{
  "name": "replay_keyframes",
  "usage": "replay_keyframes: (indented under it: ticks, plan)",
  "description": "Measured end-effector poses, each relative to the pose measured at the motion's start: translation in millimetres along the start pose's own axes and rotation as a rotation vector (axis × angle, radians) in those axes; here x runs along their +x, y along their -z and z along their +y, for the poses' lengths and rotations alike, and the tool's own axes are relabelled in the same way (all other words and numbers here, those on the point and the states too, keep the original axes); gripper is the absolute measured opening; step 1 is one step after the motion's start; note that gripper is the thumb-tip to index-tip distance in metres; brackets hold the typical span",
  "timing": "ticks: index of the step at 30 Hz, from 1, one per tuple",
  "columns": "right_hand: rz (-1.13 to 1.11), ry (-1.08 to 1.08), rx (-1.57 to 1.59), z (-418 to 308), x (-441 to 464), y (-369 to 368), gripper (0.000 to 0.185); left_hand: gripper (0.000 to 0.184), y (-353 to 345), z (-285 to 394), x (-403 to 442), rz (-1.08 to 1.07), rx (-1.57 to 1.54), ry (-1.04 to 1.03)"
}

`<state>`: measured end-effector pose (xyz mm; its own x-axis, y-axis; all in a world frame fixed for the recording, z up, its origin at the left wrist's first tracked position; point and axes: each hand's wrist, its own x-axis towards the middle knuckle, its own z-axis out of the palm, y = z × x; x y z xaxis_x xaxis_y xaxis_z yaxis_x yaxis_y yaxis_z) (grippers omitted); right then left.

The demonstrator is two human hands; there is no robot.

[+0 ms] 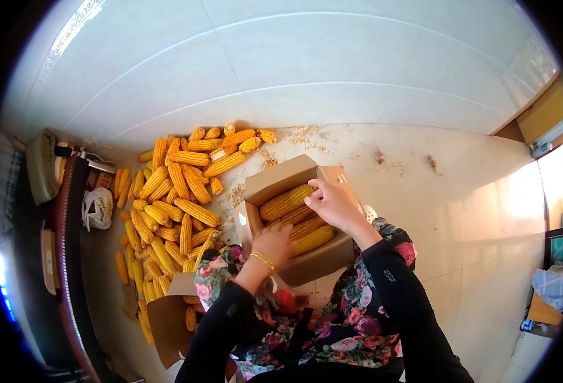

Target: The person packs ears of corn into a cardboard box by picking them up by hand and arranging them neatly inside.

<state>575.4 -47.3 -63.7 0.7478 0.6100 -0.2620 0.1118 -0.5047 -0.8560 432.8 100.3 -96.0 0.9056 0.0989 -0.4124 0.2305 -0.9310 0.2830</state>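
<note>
An open cardboard box point(326, 263) stands between my knees, with several yellow corn cobs point(286, 202) lying side by side in it. My left hand point(274, 244) reaches over the box's left side, its fingertips at the lower left ends of the cobs; whether it grips one is hard to tell. At the upper right, my right hand point(332, 203) has its fingers bent at the right end of the top cob, with thumb and forefinger close together. I cannot make out a firm grip there.
A large heap of corn cobs point(179, 182) covers the floor at the left. Beside my left knee is another open box point(166, 325) with cobs. Loose kernels point(307, 135) lie near the wall. A white plastic bag point(97, 208) and dark furniture stand farther left.
</note>
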Motion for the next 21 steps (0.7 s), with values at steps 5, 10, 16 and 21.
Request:
replay_keyframes:
  ticks: [5,10,16,21]
  plan:
    - [-0.079,0.02,-0.096,0,2,-1,0.045,0.051,63,-20,-45,0.866,-0.373,-0.102]
    - [-0.103,0.052,-0.09,-1,0,-8,0.042,0.041,22,-150,-159,1.37,-0.673,0.45]
    - [-0.129,0.05,-0.134,3,-1,-11,0.041,0.021,-210,-281,-283,0.643,-0.603,1.341]
    - [-0.151,0.046,-0.166,10,-2,-17,0.04,0.022,-286,-238,-278,0.278,-0.912,1.365]
